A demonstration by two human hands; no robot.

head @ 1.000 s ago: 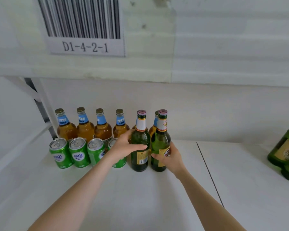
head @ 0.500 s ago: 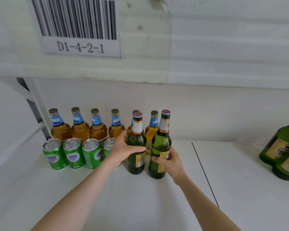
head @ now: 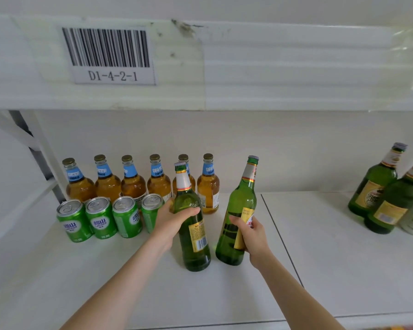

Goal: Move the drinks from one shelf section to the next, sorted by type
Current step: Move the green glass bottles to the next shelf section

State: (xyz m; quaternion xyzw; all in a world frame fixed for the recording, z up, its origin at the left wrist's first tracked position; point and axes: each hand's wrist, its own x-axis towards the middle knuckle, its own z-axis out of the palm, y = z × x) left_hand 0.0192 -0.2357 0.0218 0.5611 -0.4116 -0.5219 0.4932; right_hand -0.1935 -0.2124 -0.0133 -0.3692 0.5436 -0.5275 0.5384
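My left hand [head: 174,220] grips a tall green glass bottle [head: 193,236] around its upper body. A second green bottle [head: 239,210] is held in my right hand [head: 252,234], tilted with its neck leaning right. Both bottles are in the left shelf section, toward its front. Behind them stands a row of several amber bottles with blue neck labels [head: 132,184]. Several green cans [head: 100,220] stand in front of that row at the left. In the right shelf section stand more green bottles [head: 377,186].
The white shelf board [head: 332,258] has a seam [head: 279,236] dividing left and right sections. A barcode label D1-4-2-1 [head: 110,55] hangs on the shelf edge above. A slanted frame strut [head: 41,148] stands at the far left.
Both green bottles have come forward and away from the amber row. The right one now tilts and sits farther right. The view has shifted, showing more of the right section.
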